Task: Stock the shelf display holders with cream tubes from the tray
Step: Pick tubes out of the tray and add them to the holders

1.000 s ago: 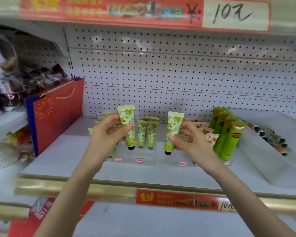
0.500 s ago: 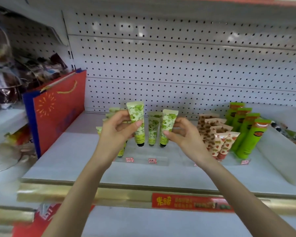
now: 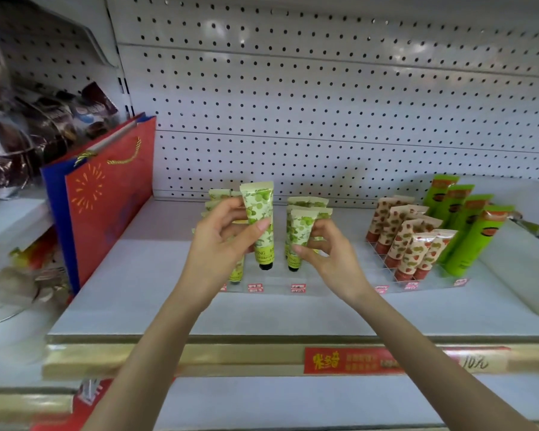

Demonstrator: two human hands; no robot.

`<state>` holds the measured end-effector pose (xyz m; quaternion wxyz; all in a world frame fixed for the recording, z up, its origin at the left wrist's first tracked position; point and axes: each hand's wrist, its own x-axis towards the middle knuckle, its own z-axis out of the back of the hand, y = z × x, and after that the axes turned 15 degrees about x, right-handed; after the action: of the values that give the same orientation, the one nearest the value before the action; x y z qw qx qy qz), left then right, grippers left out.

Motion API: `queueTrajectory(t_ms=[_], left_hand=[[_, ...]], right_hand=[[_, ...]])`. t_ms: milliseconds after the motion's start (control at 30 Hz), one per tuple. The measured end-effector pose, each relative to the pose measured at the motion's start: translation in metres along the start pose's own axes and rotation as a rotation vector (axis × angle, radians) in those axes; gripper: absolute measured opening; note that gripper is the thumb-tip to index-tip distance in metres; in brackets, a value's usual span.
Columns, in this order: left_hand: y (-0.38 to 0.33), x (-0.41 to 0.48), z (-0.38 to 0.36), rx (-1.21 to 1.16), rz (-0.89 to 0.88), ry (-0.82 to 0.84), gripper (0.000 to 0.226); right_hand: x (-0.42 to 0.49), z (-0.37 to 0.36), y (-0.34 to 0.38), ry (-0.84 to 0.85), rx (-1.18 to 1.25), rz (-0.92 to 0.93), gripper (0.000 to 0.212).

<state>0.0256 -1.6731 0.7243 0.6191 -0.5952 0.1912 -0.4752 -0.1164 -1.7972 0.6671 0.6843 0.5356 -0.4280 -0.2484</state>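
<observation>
Slotting stage, looks like: your left hand (image 3: 221,244) pinches one cream tube (image 3: 258,213), your right hand (image 3: 329,255) pinches a second tube (image 3: 301,227), both cap-down over the clear holder (image 3: 276,284). Next you'd lower each into a free slot.

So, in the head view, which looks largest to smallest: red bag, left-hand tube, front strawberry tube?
red bag
left-hand tube
front strawberry tube
Last two unsure: the held tube is nearer the camera.
</observation>
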Motion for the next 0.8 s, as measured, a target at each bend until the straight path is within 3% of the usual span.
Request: queueTrajectory(t_ms=[800], left_hand=[[-0.001,-0.003,-0.001,-0.034,-0.036,0.027,0.017]], right_hand=[[0.000,-0.004,-0.012,-0.011,-0.035,-0.074,0.031]])
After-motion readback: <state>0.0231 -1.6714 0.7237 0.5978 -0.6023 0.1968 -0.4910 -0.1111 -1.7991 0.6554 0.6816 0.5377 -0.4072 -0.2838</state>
